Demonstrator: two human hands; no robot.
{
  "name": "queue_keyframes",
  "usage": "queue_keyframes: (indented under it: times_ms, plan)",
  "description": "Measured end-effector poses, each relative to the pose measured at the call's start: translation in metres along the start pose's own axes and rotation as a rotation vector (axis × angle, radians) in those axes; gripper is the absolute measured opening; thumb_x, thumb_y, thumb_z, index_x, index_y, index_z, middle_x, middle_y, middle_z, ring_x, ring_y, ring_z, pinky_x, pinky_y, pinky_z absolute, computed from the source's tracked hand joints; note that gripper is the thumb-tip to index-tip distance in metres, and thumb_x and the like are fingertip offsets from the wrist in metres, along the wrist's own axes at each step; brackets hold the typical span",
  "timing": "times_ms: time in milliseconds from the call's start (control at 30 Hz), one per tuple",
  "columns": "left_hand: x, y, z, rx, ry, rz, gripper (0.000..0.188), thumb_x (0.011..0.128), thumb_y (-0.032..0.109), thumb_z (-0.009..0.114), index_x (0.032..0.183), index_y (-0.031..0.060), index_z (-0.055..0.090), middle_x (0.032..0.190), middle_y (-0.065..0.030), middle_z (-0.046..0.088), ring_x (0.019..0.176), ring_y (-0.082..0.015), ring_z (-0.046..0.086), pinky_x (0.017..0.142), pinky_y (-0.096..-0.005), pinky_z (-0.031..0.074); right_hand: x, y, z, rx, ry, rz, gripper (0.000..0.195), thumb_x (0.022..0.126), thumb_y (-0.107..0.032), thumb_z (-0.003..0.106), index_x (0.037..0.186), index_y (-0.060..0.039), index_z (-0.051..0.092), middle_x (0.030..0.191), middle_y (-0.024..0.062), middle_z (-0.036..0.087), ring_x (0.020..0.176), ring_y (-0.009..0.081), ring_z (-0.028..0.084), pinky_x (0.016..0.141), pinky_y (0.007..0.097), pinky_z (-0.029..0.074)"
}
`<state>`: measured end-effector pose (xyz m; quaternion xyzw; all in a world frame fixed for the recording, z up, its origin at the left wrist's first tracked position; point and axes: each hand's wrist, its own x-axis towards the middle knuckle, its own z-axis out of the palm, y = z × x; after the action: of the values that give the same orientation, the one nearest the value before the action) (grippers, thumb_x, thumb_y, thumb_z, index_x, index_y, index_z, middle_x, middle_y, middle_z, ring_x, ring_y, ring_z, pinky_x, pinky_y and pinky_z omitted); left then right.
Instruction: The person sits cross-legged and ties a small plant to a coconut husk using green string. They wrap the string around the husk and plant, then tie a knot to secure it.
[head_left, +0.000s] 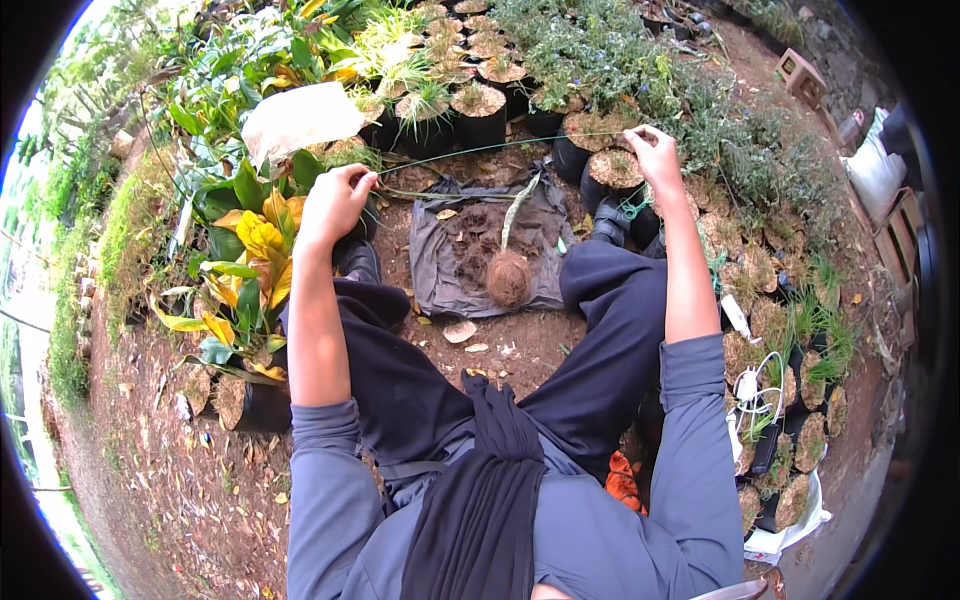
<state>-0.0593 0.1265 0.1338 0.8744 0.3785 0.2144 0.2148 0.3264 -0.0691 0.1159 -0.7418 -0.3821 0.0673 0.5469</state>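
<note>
A thin green string (480, 150) stretches nearly straight between my raised hands. My left hand (341, 199) pinches its one end between thumb and fingers, and my right hand (651, 150) pinches it at the other side. Below the string, a dark plastic sheet (435, 281) lies on the soil between my feet. On it rest loose brown fibre (474, 244) and a round ball wrapped in brown fibre (509, 279), from which a long, pale green mottled leaf (519, 210) sticks out. A tangle of green string (636, 201) hangs by my right foot.
Black-bagged plants (478, 112) stand in rows ahead and to the right. Leafy plants with yellow leaves (262, 236) are at the left. White cables (757, 397) and a black adapter (765, 448) lie on pots at the right. An orange cloth (622, 481) is beside my right thigh.
</note>
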Motion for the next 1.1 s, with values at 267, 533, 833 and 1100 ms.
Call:
queue_keyframes:
  times_ms: [267,533,833,1100]
  plan:
    - [-0.002,0.005,0.008,-0.153,-0.091,0.073,0.023,0.089,0.02,0.056,0.091,-0.0014,0.064,0.074,-0.0101,0.065,0.065,-0.0106,0.054,0.063,-0.0268,0.045,-0.011,-0.009,0.009,-0.589,0.334,-0.162,0.063,0.074,-0.03,0.07,0.128,-0.015,0.042,0.14,0.0191,0.024,0.128,0.0363,0.029,0.101,0.0554,0.028]
    - [-0.002,0.049,0.035,-0.186,-0.227,0.243,0.025,0.088,0.023,0.057,0.096,-0.0003,0.063,0.079,-0.0121,0.065,0.066,-0.0148,0.057,0.065,-0.0301,0.047,-0.072,-0.074,0.099,-0.075,-0.349,-0.572,0.037,0.088,-0.02,0.057,0.12,-0.0041,0.053,0.13,0.0168,0.048,0.124,0.0269,0.043,0.103,0.0376,0.033]
    - [0.004,0.054,0.045,-0.241,-0.16,0.309,0.027,0.088,0.024,0.058,0.098,-0.0011,0.063,0.078,-0.0134,0.065,0.063,-0.0154,0.056,0.063,-0.0305,0.046,-0.083,-0.075,0.127,0.249,-0.795,-0.014,0.017,0.091,-0.015,0.056,0.097,0.0002,0.06,0.076,-0.0006,0.059,0.066,0.0047,0.05,0.061,0.0226,0.043]
    - [-0.009,0.058,0.038,-0.163,0.005,0.257,0.032,0.087,0.025,0.057,0.109,0.0016,0.056,0.093,-0.0189,0.061,0.08,-0.0301,0.06,0.072,-0.0372,0.047,-0.081,-0.076,0.124,0.288,-0.67,-0.064,0.012,0.088,-0.011,0.058,0.088,0.0006,0.062,0.07,-0.0038,0.055,0.064,0.003,0.044,0.056,0.0215,0.037]
